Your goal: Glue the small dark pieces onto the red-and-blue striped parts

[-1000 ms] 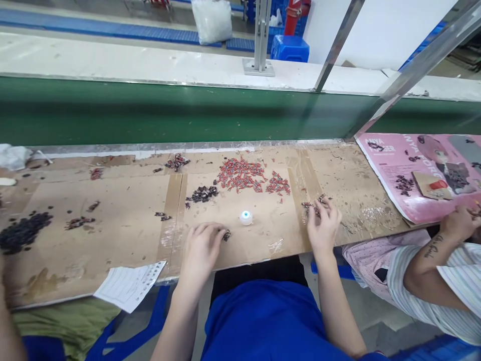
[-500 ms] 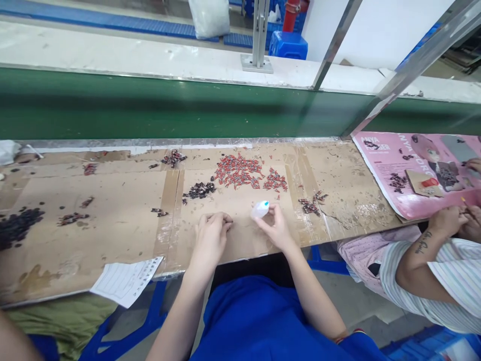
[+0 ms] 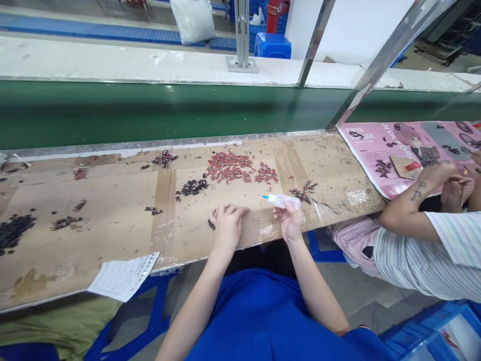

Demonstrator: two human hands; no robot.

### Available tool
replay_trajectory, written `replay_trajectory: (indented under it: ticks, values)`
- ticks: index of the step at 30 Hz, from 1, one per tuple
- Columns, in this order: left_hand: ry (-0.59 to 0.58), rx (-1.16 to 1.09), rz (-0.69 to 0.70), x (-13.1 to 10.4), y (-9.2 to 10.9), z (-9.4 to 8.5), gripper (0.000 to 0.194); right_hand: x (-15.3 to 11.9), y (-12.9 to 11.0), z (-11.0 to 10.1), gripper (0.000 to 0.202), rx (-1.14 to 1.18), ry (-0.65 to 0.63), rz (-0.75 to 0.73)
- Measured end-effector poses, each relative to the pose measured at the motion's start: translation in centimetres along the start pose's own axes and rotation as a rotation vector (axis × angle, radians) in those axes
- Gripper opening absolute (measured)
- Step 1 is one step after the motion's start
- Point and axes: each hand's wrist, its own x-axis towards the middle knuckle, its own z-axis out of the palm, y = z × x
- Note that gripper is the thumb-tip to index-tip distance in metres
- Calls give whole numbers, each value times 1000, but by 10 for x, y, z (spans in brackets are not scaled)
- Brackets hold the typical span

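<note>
In my right hand is a small clear squeeze bottle with a blue tip, lying sideways and pointing left. My left hand rests low over the cardboard, fingers bent and close together; what they hold, if anything, is hidden. Just left of it lie small dark pieces. Beyond my hands spreads a large pile of small red-and-black pieces, with a smaller red pile beside it. A heap of black pieces sits to their left. Dark red pieces lie past the bottle.
Cardboard covers the bench, with black discs and a paper sheet at left. A green panel and metal posts stand behind. At right, a co-worker's arm reaches over a pink poster.
The squeeze bottle has turned from upward to sideways, its tip now pointing left, as my right hand moved right. My left hand has shifted right, uncovering dark pieces. The view has shifted slightly.
</note>
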Motion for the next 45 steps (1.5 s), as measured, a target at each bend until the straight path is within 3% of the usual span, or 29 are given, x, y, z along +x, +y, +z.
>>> replay_trajectory:
  ticks: [6,11,14,18,23,29,34,45]
  values:
    - [-6,68,-9,5,2,-3,20,0,-3,0,30,-60,14,-20]
    - [24,104,23,-3,-10,-10,18,0,-3,-4,28,-114,15,-32]
    - [-7,67,108,-2,-19,-17,29,3,-1,-5,28,-142,25,-10]
    - [-91,22,215,5,-24,-21,27,3,3,-4,29,-271,2,-8]
    - [-137,-58,82,7,-21,-20,19,-1,5,-1,26,-478,-12,-109]
    - [-200,-137,-80,7,-17,-20,27,-1,4,-2,20,-542,-48,-94]
    - [-153,-110,-66,8,-16,-17,23,0,4,-3,19,-561,-30,-82]
    - [-114,-69,34,3,-18,-19,12,-1,6,-2,24,-690,-119,-44]
